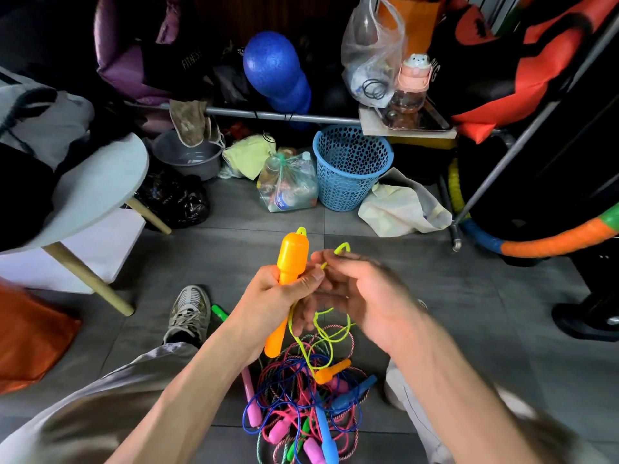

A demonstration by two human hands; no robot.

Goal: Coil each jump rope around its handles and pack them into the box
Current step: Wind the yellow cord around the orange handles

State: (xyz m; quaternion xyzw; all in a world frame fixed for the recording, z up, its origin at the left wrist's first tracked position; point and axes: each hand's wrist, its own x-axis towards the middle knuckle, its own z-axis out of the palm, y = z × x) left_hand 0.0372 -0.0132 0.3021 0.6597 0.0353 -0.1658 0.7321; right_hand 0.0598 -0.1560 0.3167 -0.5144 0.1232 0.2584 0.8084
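Note:
My left hand [268, 298] grips an orange jump rope handle [290, 259] upright at mid-frame. Its yellow-green cord [321, 333] loops down toward the floor. My right hand [365, 293] pinches a bend of that cord [341, 248] just right of the handle's top. The rope's second orange handle [331, 371] lies on a tangled pile of jump ropes [294, 406] on the floor between my feet, with pink [251, 401], blue [326, 433] and green handles and several coloured cords. No box is in view.
A blue mesh basket [350, 165] and a clear bag of bottles [288, 184] stand behind on the grey tile floor. A round white table [100, 185] with wooden legs is at left. My shoe [189, 313] rests left of the pile. A padded hoop [549, 241] curves at right.

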